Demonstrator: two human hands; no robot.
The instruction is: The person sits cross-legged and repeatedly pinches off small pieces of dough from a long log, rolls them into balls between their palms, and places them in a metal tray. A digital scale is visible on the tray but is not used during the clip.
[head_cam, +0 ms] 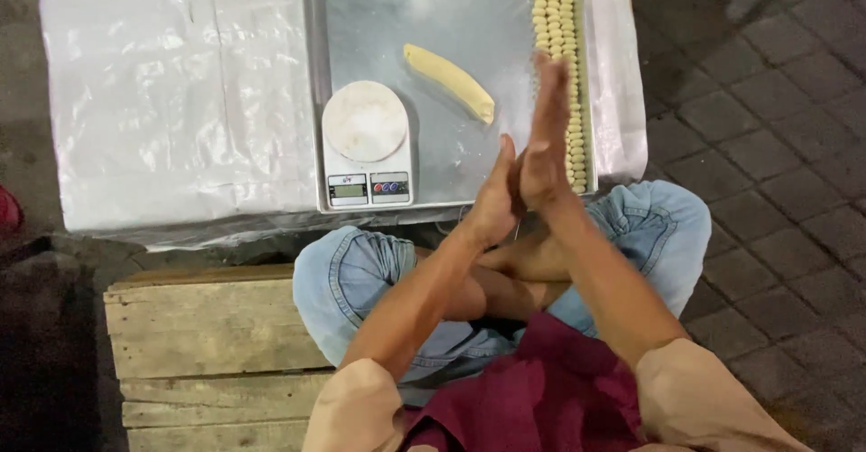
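one dough log (449, 81), one scale (366, 144), one tray (433, 19), two hands (523, 177).

I am seeing my left hand (494, 201) and right hand (548, 136) pressing flat together, hiding whatever lies between the palms. The top edge is cutting off the metal tray (433, 19) and the rows of dough pieces (557, 19). The scale's display (347, 189) is staying too small to read.

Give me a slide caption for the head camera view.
Left hand and right hand pressed together above a metal tray holding dough log and kitchen scale.
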